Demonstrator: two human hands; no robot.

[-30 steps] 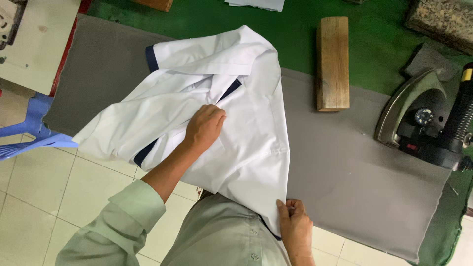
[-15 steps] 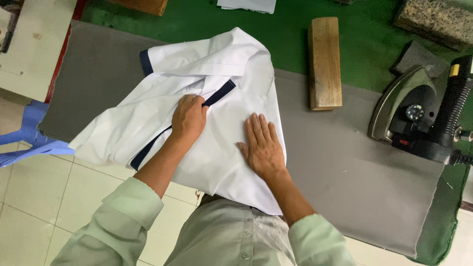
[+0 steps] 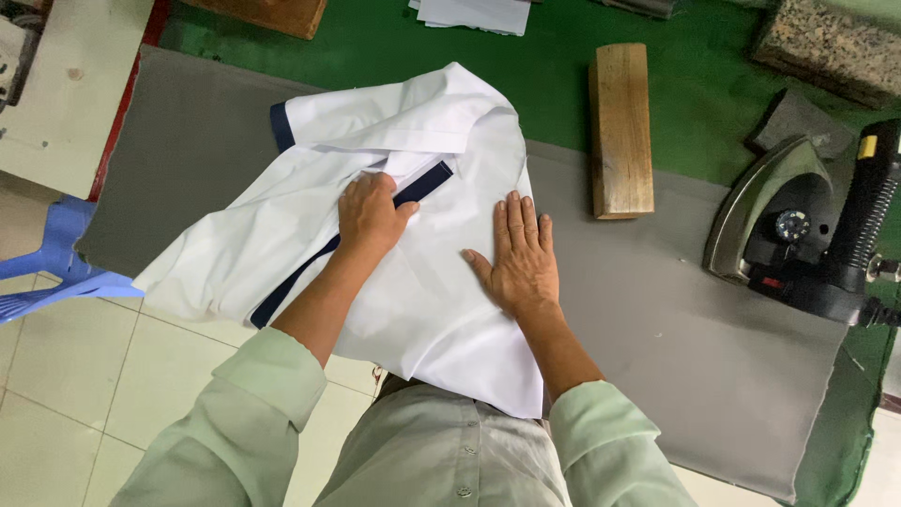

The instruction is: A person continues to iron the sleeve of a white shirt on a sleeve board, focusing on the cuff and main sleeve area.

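Pressing down on the white shirt (image 3: 413, 282) with both hands, we have it spread across the grey ironing pad (image 3: 657, 310), its lower part hanging off the near edge toward us. Our left hand (image 3: 371, 216) rests curled over the dark blue trim (image 3: 413, 188), fingers bent and pinning the strip rather than gripping it. Our right hand (image 3: 516, 258) lies flat and fully open on the cloth just beside it, holding nothing.

The risks, as we judge them: the overhanging weight could drag the shirt toward us if either hand lifts, undoing the smoothing. Pushing the two palms toward each other could raise a fresh crease in the cloth between them. The sleeve with the blue cuff (image 3: 280, 125) lies bunched at the far left, so a fold could get set there unnoticed. The iron (image 3: 798, 235) stands well apart on the right, near the wooden block (image 3: 621, 127); a careless sideways reach could knock it.
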